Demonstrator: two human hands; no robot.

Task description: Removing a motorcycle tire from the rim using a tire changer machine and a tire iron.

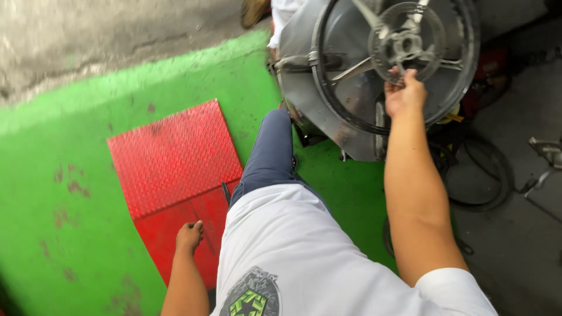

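My right hand (404, 92) reaches forward and grips the rim of a small round metal hub (404, 42) at the centre of a large spoked pulley wheel (328, 93). The wheel sits on the back of a grey metal drum (298, 88) that stands on the floor ahead of me. My left hand (188, 236) hangs at my side with its fingers curled, holding nothing, above a red plate. My white shirt and a dark blue trouser leg (270, 153) fill the middle of the view.
A red chequered metal plate (172, 155) lies on the green painted floor (64, 193). Bare concrete (88, 35) lies beyond the green edge. A black cable loop (486, 175) and a metal bracket (547, 151) lie on grey floor at right.
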